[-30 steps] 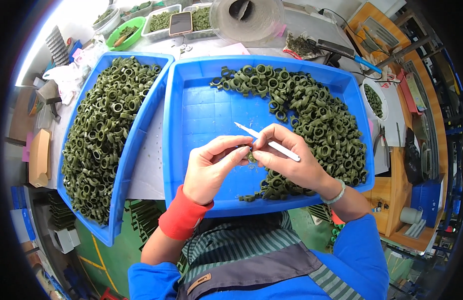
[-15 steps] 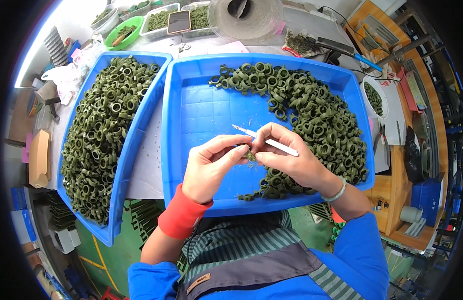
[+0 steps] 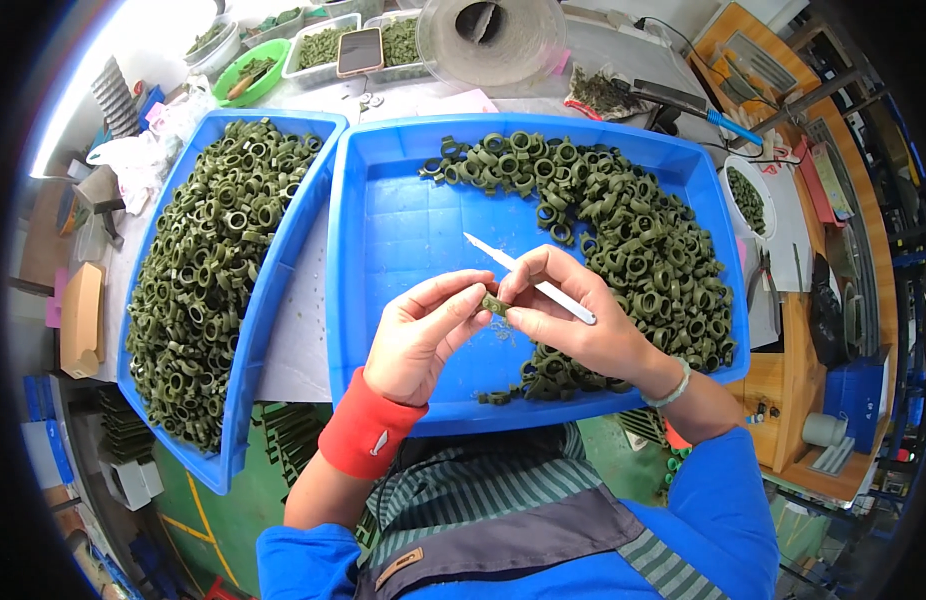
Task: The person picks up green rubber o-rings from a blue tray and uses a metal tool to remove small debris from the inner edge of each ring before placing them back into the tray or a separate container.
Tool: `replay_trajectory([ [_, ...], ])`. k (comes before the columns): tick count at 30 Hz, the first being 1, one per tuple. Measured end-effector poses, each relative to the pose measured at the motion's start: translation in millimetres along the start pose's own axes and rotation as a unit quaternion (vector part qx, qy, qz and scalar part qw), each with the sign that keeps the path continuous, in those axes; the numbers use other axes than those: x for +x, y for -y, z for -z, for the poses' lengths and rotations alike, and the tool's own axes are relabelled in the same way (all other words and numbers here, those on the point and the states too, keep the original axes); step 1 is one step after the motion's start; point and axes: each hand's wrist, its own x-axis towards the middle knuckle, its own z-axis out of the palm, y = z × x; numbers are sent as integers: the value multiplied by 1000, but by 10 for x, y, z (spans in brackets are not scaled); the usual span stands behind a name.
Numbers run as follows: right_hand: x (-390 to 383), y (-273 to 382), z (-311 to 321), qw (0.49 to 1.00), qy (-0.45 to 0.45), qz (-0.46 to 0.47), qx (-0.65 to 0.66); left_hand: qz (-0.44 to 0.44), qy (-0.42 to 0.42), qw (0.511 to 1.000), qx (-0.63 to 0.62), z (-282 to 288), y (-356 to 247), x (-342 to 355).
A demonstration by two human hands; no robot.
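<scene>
Between the fingertips of both hands is a small olive-green ring part (image 3: 495, 305), partly covered by the fingers. My left hand (image 3: 423, 330), with a red wristband, pinches one side of it. My right hand (image 3: 573, 310) touches its other side and also holds a white-handled craft knife (image 3: 566, 301), the blade pointing up and left, away from the part. Below them is a wide blue tray (image 3: 398, 220), with a heap of green ring parts (image 3: 653, 250) along its back and right side.
Left of it stands a narrower blue tray (image 3: 245, 385) piled with similar rings. Farther back are a phone (image 3: 359, 52) on tubs of green pieces, a green basket (image 3: 253, 75) and a large round clear container (image 3: 533, 50). Pliers (image 3: 763, 272) lie at the right.
The green part has turned between my fingers and shows more of its side. My left fingers have shifted slightly, and the knife's blade has tipped a little higher.
</scene>
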Motion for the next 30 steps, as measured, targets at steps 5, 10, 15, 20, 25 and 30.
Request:
replay_trajectory([
  [5, 5, 12, 10, 1000, -11, -28, -3, -68, 22, 995, 63, -21, 58, -2],
  [10, 13, 4, 43, 999, -3, -36, 2, -112, 32, 984, 137, -41, 66, -1],
  [15, 15, 17, 41, 999, 7, -30, 29, -91, 26, 991, 90, -33, 70, -6],
  [20, 12, -25, 37, 999, 11, -12, 43, -48, 13, 998, 23, -28, 51, -1],
  [25, 15, 23, 35, 999, 7, -38, -3, -50, 18, 998, 19, -3, 75, 13],
  [30, 25, -6, 47, 999, 3, -36, 15, -124, 24, 983, 136, -55, 96, -13],
])
